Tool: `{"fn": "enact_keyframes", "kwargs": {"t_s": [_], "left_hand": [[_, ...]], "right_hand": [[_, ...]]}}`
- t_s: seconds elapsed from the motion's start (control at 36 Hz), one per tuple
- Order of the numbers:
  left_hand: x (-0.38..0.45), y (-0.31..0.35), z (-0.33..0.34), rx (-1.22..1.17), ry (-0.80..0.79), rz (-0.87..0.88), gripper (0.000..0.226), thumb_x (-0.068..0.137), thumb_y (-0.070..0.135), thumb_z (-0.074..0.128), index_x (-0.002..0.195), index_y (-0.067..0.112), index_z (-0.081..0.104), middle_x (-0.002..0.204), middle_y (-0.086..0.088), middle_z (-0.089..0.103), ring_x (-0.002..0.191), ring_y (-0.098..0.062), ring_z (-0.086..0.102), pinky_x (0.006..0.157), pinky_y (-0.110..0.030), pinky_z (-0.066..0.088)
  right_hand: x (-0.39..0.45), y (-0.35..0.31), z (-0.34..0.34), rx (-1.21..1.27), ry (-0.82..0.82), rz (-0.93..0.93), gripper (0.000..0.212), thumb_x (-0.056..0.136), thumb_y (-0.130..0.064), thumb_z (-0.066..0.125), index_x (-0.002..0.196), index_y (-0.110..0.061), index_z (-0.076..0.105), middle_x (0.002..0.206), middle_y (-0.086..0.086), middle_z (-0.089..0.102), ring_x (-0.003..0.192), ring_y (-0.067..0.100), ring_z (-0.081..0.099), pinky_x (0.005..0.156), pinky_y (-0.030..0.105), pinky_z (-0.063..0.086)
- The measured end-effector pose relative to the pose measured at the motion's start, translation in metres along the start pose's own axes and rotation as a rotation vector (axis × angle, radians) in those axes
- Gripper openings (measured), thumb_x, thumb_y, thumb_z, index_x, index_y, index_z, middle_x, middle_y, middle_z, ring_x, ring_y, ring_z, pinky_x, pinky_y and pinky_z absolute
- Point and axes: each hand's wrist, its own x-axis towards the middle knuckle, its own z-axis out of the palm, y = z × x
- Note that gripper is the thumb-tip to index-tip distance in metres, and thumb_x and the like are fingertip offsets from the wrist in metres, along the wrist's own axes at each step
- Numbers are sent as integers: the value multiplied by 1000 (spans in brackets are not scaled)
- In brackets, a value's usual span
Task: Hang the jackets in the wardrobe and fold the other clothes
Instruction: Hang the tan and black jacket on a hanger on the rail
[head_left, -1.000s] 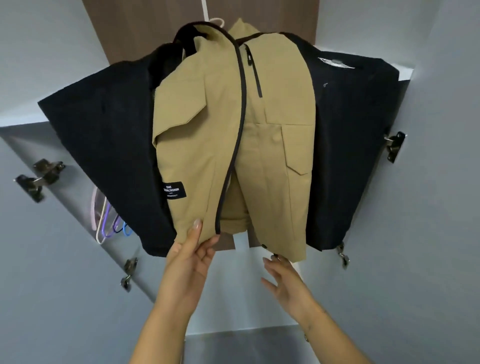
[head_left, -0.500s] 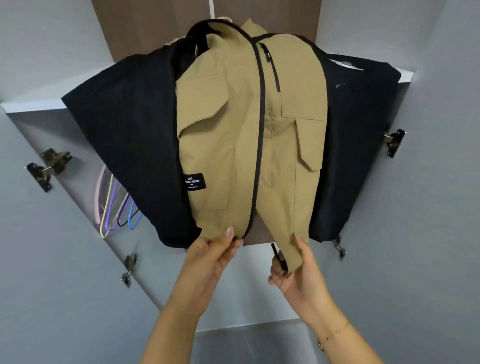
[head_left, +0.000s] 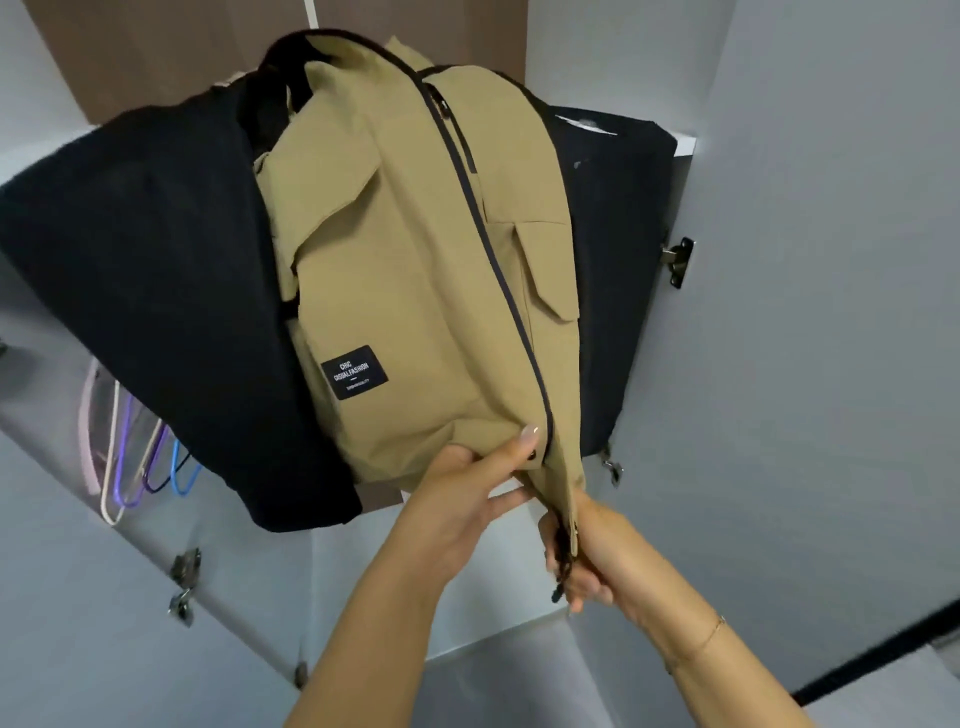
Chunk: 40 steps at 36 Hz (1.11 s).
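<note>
Since half a second ago both hands have drawn the two front edges of the tan fabric jacket (head_left: 415, 291) together at the hem, closing the gap that showed between them. The left hand (head_left: 467, 499) pinches the left front panel at its bottom corner, thumb on top of the cloth beside the dark zipper line. The right hand (head_left: 587, 556) is curled round the lower end of the right front edge, just under the left hand, with a thin bracelet (head_left: 709, 636) on its wrist. A black rectangular label with white lettering (head_left: 355, 380) sits low on the left panel. The jacket hangs inside the open grey wardrobe (head_left: 831, 260), in front of a black garment (head_left: 156, 312) that spreads out on both sides of it. Several empty plastic hangers in pink, white, purple and blue (head_left: 135, 467) hang to the left, below the black cloth. Metal hinges (head_left: 678, 260) show on the wardrobe's side walls. Brown panels (head_left: 156, 52) rise behind, at the top.
</note>
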Motion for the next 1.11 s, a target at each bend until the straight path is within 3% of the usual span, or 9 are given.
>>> {"fn": "enact_keyframes", "kwargs": {"t_s": [0.17,0.22,0.28,0.39,0.53,0.67,0.72,0.92,1.11], "left_hand": [[13,4,18,22,146,69,18,85,12,71,99,2,73,100,-14,74,98,-25,70,82,-32,58],[17,6,18,48,202,108,12,85,9,71,93,1,74,93,-15,75,89,-25,72,76,-33,58],[18,7,19,56,224,129,9,84,8,71,91,2,74,91,-14,75,86,-24,72,71,-31,58],[21,4,19,54,266,143,3,83,7,73,85,5,75,91,-16,75,89,-28,71,81,-39,57],[23,3,19,42,263,109,6,83,9,73,88,6,75,92,-14,75,89,-26,72,76,-35,58],[21,10,11,-66,154,55,28,78,14,72,103,2,71,101,-13,74,94,-22,71,71,-24,56],[18,10,6,-94,111,47,30,74,18,72,100,3,73,103,-14,74,97,-22,71,73,-24,56],[-7,12,-22,124,181,83,30,69,40,72,81,12,78,88,-3,75,86,-10,68,80,-22,51],[-32,10,-33,216,240,112,16,66,32,73,75,21,79,78,-4,74,74,-11,69,68,-17,53]], "right_hand": [[4,-7,5,33,107,19,38,106,-14,27,82,0,53,53,11,42,45,27,41,53,42,46],[-1,0,3,160,84,-56,43,106,-20,29,107,14,55,69,26,53,71,45,57,84,60,48],[-3,6,0,231,23,-88,71,102,-45,31,98,21,56,75,35,54,88,48,61,88,53,50],[-10,12,-3,98,113,-129,88,69,-80,40,92,1,67,67,20,65,55,21,62,44,28,50],[0,22,-2,205,101,-196,71,69,-71,67,100,-6,66,76,9,73,68,18,68,58,33,58],[6,26,-10,817,-315,-37,35,72,-28,82,99,-7,75,84,11,68,69,23,65,70,35,57],[10,28,-12,932,-374,-9,45,61,-18,90,102,-5,75,93,11,72,72,21,69,68,31,58],[14,25,-20,1033,-335,-2,58,27,-4,100,78,7,74,76,18,70,63,22,71,50,25,57],[13,29,-15,820,-222,-87,45,40,-2,95,80,3,76,84,21,72,71,27,73,61,25,58]]}}
